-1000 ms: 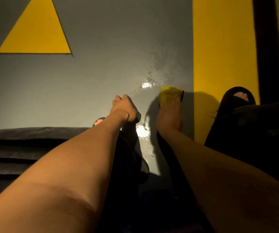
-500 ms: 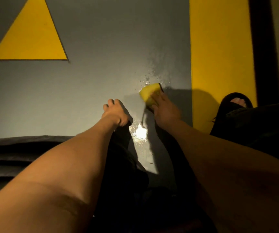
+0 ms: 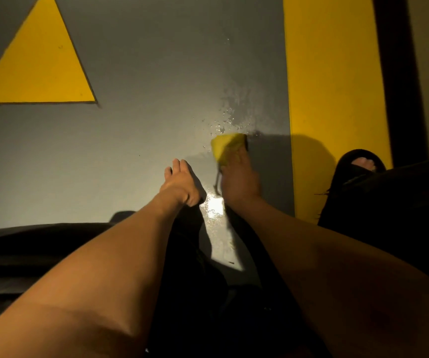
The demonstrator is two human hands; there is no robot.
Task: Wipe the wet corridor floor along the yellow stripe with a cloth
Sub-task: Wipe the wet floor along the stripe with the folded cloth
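Just yellow cloth (image 3: 226,146) under right hand (image 3: 239,180)

My arms are bare from the fingers back to the elbows; no sleeve, watch or ring shows on my left hand (image 3: 179,186) or my right hand (image 3: 239,183). Right of my right fingers, a black open-toed slipper (image 3: 348,171) covers my foot, toes showing at its front. Dark, loose trousers (image 3: 402,202) cover my knee behind it.
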